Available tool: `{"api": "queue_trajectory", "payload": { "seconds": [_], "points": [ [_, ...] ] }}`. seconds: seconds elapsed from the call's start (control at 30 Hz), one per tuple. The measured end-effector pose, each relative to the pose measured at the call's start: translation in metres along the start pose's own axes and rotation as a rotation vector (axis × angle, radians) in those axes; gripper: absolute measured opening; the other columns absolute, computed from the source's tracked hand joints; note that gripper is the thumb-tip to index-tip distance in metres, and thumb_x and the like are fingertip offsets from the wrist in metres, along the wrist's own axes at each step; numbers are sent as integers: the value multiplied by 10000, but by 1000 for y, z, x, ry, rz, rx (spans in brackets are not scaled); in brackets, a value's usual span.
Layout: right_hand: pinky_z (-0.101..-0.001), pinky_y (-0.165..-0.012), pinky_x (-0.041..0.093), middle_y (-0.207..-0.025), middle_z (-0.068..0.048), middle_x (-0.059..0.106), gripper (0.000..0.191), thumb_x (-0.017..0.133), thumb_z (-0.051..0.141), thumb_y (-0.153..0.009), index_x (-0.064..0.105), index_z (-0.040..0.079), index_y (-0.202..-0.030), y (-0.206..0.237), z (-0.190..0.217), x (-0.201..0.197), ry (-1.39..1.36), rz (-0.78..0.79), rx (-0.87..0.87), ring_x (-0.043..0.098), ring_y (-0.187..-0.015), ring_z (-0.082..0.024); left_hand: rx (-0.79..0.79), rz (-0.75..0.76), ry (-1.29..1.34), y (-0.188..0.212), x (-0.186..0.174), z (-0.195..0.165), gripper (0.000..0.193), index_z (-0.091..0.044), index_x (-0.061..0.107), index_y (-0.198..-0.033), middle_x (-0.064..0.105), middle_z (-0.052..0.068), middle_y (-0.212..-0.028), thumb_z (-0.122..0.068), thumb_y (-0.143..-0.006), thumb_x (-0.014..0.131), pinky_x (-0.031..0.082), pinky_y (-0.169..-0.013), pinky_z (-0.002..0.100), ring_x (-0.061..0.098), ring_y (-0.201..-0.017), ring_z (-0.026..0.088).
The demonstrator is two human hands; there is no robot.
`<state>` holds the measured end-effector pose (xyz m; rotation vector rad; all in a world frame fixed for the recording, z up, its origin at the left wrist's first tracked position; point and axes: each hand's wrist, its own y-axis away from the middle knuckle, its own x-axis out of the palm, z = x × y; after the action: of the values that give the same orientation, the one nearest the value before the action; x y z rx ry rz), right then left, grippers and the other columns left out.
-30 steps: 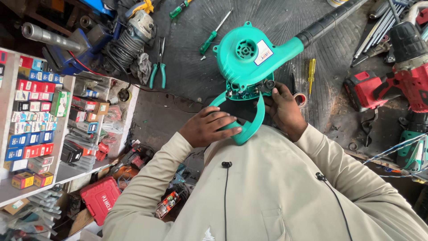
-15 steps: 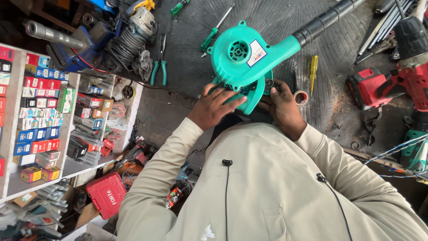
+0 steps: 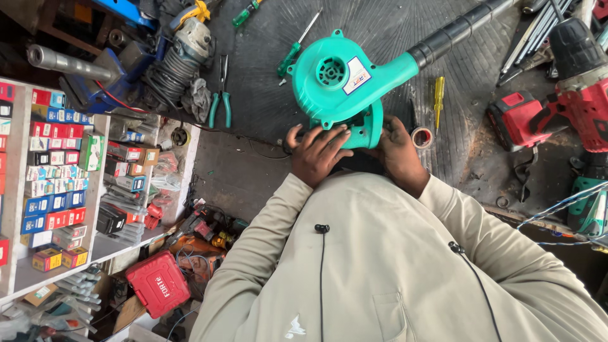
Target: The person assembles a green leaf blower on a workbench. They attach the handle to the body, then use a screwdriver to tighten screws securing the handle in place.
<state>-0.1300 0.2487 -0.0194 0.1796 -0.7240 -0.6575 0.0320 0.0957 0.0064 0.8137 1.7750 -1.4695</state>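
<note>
A teal electric blower (image 3: 329,79) with a black nozzle (image 3: 456,31) lies on the dark workbench (image 3: 266,95) in front of me. My left hand (image 3: 316,152) presses its fingers over the blower's handle (image 3: 364,130) from the left. My right hand (image 3: 398,149) grips the same handle from the right. The handle shell sits closed against the body. A green-handled screwdriver (image 3: 291,54) lies just left of the blower, and a yellow screwdriver (image 3: 438,98) and a roll of tape (image 3: 422,137) lie just right of it.
Green-handled pliers (image 3: 220,101) and a motor winding (image 3: 171,66) lie at the left of the bench. Red power drills (image 3: 557,107) sit at the right. Shelves with several small coloured boxes (image 3: 44,158) stand at the left, with a red case (image 3: 157,284) below.
The teal handle half that hung loose below the blower now sits against the body. Both hands have moved up and closed around the handle.
</note>
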Motion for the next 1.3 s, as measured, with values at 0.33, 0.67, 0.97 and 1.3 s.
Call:
{"api": "queue_trajectory", "payload": {
  "seconds": [0.33, 0.67, 0.97, 1.3],
  "points": [
    [-374, -925, 599, -1222, -97, 661, 427, 491, 217, -1049, 468, 27, -1431, 4, 17, 0, 186, -35, 105, 681, -1079, -197, -647, -129, 435, -27, -15, 9, 545, 19, 583, -1195, 606, 164, -1191, -260, -809, 850, 491, -953, 488, 605, -1122, 381],
    [-465, -722, 560, -958, -259, 712, 349, 740, 276, -959, 711, -58, -1057, 8, 76, 25, 1291, -161, -443, 710, -825, -381, -715, 80, 256, -55, -25, 24, 304, -73, 719, -881, 699, 124, -923, -284, -725, 872, 536, -696, 490, 688, -837, 373],
    [-409, -618, 546, -719, -214, 695, 325, 771, 260, -888, 709, -56, -853, -25, 90, 23, 1222, -249, -286, 713, -625, -307, -765, 78, 282, -63, -25, 24, 282, -77, 742, -847, 707, 105, -911, -297, -718, 861, 537, -657, 458, 696, -781, 327],
    [-375, -596, 530, -752, -209, 696, 285, 788, 214, -891, 735, -66, -906, -25, 75, 19, 1143, -322, -514, 697, -623, -279, -260, -22, 385, -37, -40, 13, 999, -11, 451, -1393, 598, 196, -1342, -599, -690, 847, 547, -954, 471, 652, -1170, 377]
  ]
}}
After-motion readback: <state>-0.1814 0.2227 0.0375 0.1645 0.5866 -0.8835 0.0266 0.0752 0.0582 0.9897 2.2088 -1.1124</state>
